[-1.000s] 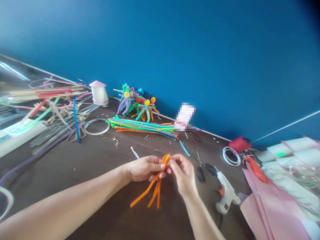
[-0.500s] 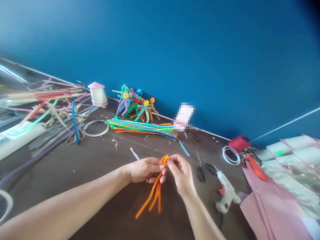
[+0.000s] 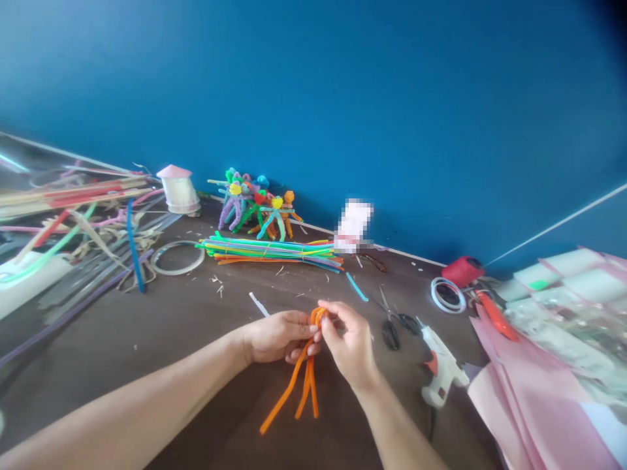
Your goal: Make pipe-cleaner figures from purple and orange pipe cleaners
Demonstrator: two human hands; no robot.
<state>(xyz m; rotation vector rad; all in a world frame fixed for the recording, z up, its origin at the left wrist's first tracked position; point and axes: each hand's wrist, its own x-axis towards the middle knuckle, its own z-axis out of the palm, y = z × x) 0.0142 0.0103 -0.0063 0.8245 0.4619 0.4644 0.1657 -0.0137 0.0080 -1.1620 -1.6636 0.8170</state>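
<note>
Left hand (image 3: pixel 279 336) lies curled with its fingers pressed together against the orange pipe cleaners (image 3: pixel 290 380), while the right hand (image 3: pixel 350 343) pinches their bent top between its fingertips; exactly how the strands cross inside that grip is hidden. Held above the dark wooden tabletop (image 3: pixel 161 339), they form a small loop with three free ends hanging down and splaying apart. Should the pinch slacken, the springy wire could open the loop or let a strand slip out, and the long loose ends could snag on a finger. Just right of the hands lie black-handled scissors (image 3: pixel 390 334) and a white hot glue gun (image 3: pixel 438 369), which a swinging end or the right wrist could knock. Farther off, a banded bundle of pipe cleaners (image 3: pixel 269 253) sits below twisted pipe-cleaner figures (image 3: pixel 255 209) against the blue wall (image 3: pixel 313 98).
</note>
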